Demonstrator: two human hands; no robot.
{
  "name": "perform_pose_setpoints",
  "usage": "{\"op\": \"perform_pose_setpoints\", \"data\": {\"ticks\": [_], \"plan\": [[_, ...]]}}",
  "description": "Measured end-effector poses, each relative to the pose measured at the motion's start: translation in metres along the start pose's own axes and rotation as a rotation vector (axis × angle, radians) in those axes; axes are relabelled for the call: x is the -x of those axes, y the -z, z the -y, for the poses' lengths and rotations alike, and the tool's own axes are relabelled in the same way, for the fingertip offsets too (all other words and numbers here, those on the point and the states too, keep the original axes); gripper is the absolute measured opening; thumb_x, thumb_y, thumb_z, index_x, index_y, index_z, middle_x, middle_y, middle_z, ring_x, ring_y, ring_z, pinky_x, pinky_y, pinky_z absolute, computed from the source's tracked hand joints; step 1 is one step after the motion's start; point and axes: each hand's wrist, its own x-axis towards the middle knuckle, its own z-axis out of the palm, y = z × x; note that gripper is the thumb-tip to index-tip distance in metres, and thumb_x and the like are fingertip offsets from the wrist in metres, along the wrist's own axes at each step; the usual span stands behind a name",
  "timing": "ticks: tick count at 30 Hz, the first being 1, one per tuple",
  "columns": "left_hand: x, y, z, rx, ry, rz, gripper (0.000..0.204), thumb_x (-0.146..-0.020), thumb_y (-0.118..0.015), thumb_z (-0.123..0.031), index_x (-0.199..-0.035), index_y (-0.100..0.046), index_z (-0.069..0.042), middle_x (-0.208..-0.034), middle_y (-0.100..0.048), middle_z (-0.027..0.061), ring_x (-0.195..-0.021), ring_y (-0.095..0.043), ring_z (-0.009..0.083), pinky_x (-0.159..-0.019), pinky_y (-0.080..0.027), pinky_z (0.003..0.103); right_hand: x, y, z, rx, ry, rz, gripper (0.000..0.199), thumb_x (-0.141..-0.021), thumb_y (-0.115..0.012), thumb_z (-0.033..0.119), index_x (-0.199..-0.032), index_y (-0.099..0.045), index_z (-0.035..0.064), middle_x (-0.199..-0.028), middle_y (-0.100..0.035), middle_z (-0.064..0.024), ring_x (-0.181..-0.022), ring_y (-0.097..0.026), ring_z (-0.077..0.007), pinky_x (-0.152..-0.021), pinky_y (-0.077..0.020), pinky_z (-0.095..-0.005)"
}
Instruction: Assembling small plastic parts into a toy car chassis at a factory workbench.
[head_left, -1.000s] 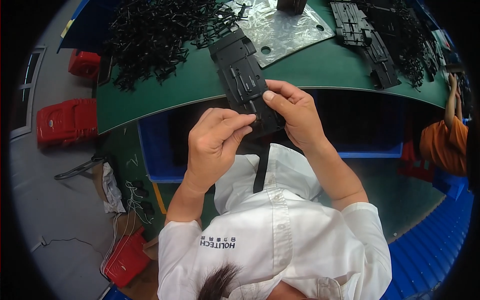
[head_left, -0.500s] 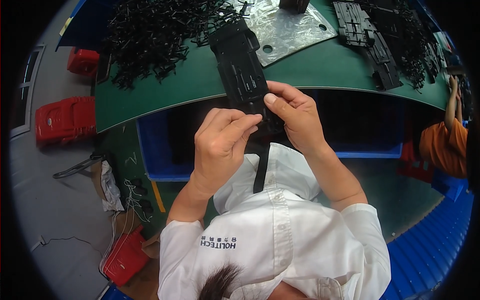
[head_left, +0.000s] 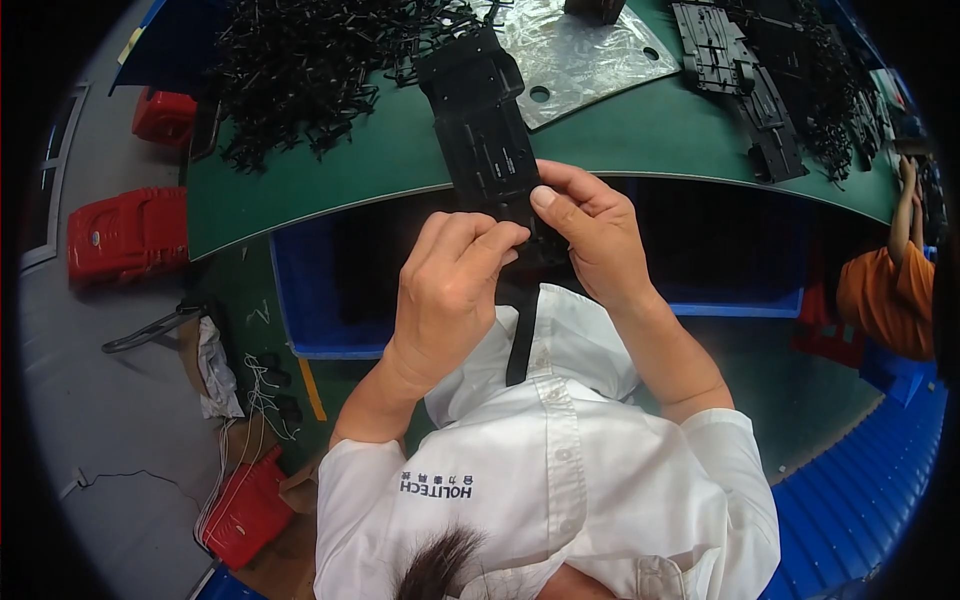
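Note:
A long black moulded plastic part (head_left: 485, 130) reaches from my hands out over the edge of the green table (head_left: 640, 135). My left hand (head_left: 450, 290) grips its near end from the left, with the fingers curled over it. From the right, my right hand (head_left: 592, 240) pinches the same end, thumb pressed on top. The near end of the part is hidden under my fingers. A black strap (head_left: 520, 335) hangs down below my hands, in front of my white shirt.
A heap of black plastic sprues (head_left: 300, 60) lies at the table's far left, beside a silvery plate (head_left: 585, 55). Flat black parts (head_left: 740, 75) are stacked at the right. Blue bins (head_left: 320, 290) sit under the table, red crates (head_left: 125, 235) stand on the floor, and a person in orange (head_left: 885, 290) works at right.
The black part has slid a little further out over the table and turned straighter. Both hands have kept their hold on its near end, with the fingers shifting slightly.

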Motion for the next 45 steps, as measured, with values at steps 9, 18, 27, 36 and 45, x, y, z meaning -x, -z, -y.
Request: {"op": "perform_pose_setpoints", "data": {"ticks": [9,18,27,36,45], "plan": [[-0.003,-0.001,0.007,0.074,0.047,-0.032,0.026,-0.066,-0.069,0.006,-0.089,-0.067,-0.005,-0.076,-0.058,0.0076,-0.069,-0.055,0.0241,-0.057,-0.045,0.032,-0.003,-0.006,0.008,-0.077,-0.072,-0.049,0.031,-0.089,-0.058,0.006,-0.118,-0.054,-0.0062,-0.096,-0.064,-0.0076,-0.082,-0.060,-0.0078,-0.072,-0.0507,-0.0207],[-0.008,0.001,0.006,0.144,0.059,-0.028,0.025,-0.069,-0.069,0.005,-0.091,-0.068,-0.005,-0.077,-0.058,0.0078,-0.070,-0.055,0.0234,-0.057,-0.045,0.031,-0.005,-0.007,0.013,-0.072,-0.052,-0.017,0.032,-0.089,-0.057,0.006,-0.118,-0.053,-0.0074,-0.096,-0.064,-0.0084,-0.081,-0.060,-0.0080,-0.070,-0.0513,-0.0204],[-0.009,0.000,0.005,0.123,0.043,0.000,0.026,-0.068,-0.072,0.000,-0.094,-0.069,-0.007,-0.078,-0.059,0.0077,-0.070,-0.055,0.0225,-0.058,-0.045,0.031,-0.006,-0.004,0.014,0.041,-0.029,-0.034,0.033,-0.089,-0.058,0.009,-0.117,-0.053,-0.0081,-0.092,-0.064,-0.0082,-0.078,-0.060,-0.0074,-0.067,-0.0502,-0.0195],[-0.017,0.004,0.005,0.129,0.028,-0.020,0.029,-0.064,-0.080,-0.005,-0.092,-0.072,-0.005,-0.075,-0.061,0.0039,-0.065,-0.055,0.0095,-0.053,-0.042,0.019,-0.009,-0.009,0.018,0.136,-0.027,-0.045,0.036,-0.088,-0.060,0.014,-0.115,-0.055,-0.0088,-0.083,-0.062,-0.0036,-0.064,-0.051,-0.0027,-0.054,-0.0409,-0.0159],[-0.027,0.002,-0.004,0.211,0.053,-0.093,0.024,-0.064,-0.079,-0.010,-0.086,-0.070,-0.004,-0.069,-0.061,0.0060,-0.061,-0.053,0.0178,-0.053,-0.043,0.027,-0.018,-0.009,0.032,0.117,-0.131,-0.029,0.030,-0.087,-0.061,0.009,-0.112,-0.057,-0.0079,-0.092,-0.065,-0.0082,-0.078,-0.061,-0.0085,-0.066,-0.0498,-0.0192]]}}
